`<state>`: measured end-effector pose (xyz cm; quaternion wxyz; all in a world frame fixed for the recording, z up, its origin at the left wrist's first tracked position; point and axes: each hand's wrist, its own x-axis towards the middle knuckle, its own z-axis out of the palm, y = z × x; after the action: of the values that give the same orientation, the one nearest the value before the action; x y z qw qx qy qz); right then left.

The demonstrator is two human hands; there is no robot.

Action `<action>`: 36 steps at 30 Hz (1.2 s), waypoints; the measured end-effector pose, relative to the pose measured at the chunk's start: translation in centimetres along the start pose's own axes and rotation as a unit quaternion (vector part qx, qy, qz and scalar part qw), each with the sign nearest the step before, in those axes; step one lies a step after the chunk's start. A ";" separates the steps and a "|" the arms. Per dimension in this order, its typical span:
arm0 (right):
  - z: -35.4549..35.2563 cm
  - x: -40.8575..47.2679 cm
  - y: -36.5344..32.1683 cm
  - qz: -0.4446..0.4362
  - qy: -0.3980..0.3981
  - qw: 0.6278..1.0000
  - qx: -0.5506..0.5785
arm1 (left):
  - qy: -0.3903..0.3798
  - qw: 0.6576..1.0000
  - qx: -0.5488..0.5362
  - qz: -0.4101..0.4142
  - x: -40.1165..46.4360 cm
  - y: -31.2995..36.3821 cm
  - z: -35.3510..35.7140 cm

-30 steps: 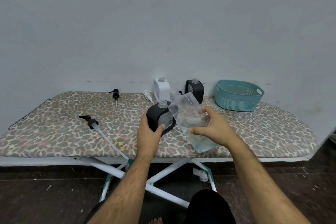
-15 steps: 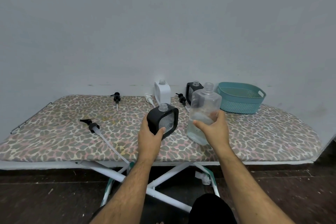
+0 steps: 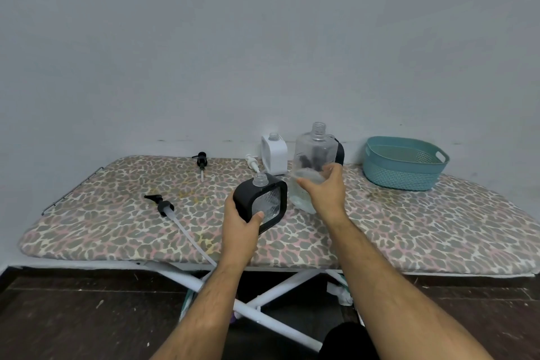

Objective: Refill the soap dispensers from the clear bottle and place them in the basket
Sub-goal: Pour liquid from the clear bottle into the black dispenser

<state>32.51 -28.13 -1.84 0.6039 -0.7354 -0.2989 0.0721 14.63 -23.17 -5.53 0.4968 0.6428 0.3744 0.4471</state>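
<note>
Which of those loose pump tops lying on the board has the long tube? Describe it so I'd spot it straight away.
Start at the leopard-print ironing board and look to its near left part. There lies the black pump head, left of the left hand. Unlike the other pumps near the wall, its long white tube runs over the board's front edge.

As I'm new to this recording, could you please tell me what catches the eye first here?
At the middle, the left hand grips a black-framed soap dispenser with its neck open, tilted over the leopard-print ironing board. Beside it the right hand holds the upright clear bottle. A teal basket sits at the far right.
</note>
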 end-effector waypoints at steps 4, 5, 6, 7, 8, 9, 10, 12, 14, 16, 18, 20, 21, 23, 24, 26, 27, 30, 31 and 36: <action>1.2 0.8 0.2 0.008 -0.009 1.000 -0.018 | -0.024 0.999 0.021 -0.005 0.3 -0.4 -0.7; 1.4 0.8 0.4 0.010 -0.011 1.000 -0.021 | -0.030 0.999 0.026 -0.007 0.4 -0.4 -0.8; 1.4 0.8 0.6 0.008 -0.012 1.000 -0.022 | -0.034 0.999 0.030 -0.008 0.4 -0.5 -0.9; 1.5 0.9 0.8 0.006 -0.011 1.000 -0.023 | -0.038 0.999 0.034 -0.007 0.5 -0.4 -1.0; 1.4 0.9 0.8 0.004 -0.011 1.000 -0.024 | -0.040 0.998 0.037 -0.008 0.5 -0.4 -1.1; 1.4 0.9 0.8 0.003 -0.012 1.000 -0.028 | -0.042 0.998 0.038 -0.009 0.5 -0.4 -1.1; 1.3 1.0 0.9 0.002 -0.014 0.999 -0.031 | -0.043 0.998 0.039 -0.011 0.5 -0.4 -1.2; 1.4 1.2 1.1 -0.004 -0.016 0.999 -0.033 | -0.046 0.998 0.038 -0.013 0.5 -0.4 -1.2; 1.5 1.3 1.3 -0.008 -0.019 0.999 -0.040 | -0.049 0.998 0.036 -0.015 0.4 -0.4 -1.3; 1.7 1.4 1.6 -0.008 -0.030 0.998 -0.048 | -0.052 0.998 0.037 -0.017 0.4 -0.4 -1.4; 1.6 1.5 1.7 -0.003 -0.043 0.998 -0.055 | -0.057 0.997 0.038 -0.020 0.5 -0.4 -1.5; 1.4 1.4 1.6 0.003 -0.044 0.997 -0.063 | -0.068 0.997 0.036 -0.021 0.6 -0.1 -1.7; 1.3 1.2 1.6 0.010 -0.026 0.997 -0.069 | -0.075 0.996 0.035 -0.022 0.6 0.0 -1.8; 0.9 -0.1 1.4 0.006 0.053 0.993 -0.101 | -0.089 0.995 0.035 -0.022 0.9 0.1 -2.2; 0.7 -1.1 1.3 -0.016 0.101 0.987 -0.122 | -0.095 0.995 0.038 -0.019 1.1 0.1 -2.4; 0.5 -3.3 1.2 -0.073 0.169 0.973 -0.136 | -0.108 0.993 0.053 -0.011 1.6 0.2 -2.9; 0.5 -4.2 1.1 -0.091 0.184 0.971 -0.124 | -0.116 0.991 0.059 -0.009 1.9 0.2 -3.2; 0.7 -6.1 0.8 -0.100 0.125 0.985 -0.068 | -0.138 0.988 0.073 -0.008 2.4 0.4 -3.9; 0.7 -6.5 0.6 -0.087 0.069 0.993 -0.030 | -0.141 0.987 0.073 -0.011 2.5 0.4 -4.0; 1.8 -5.8 0.0 -0.026 -0.204 0.977 0.059 | -0.170 0.984 0.045 -0.028 3.0 0.4 -4.8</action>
<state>26.98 -29.65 -3.82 0.5740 -0.6602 -0.4304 0.2224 11.09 -19.09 -3.98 0.5362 0.7203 0.3219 0.3000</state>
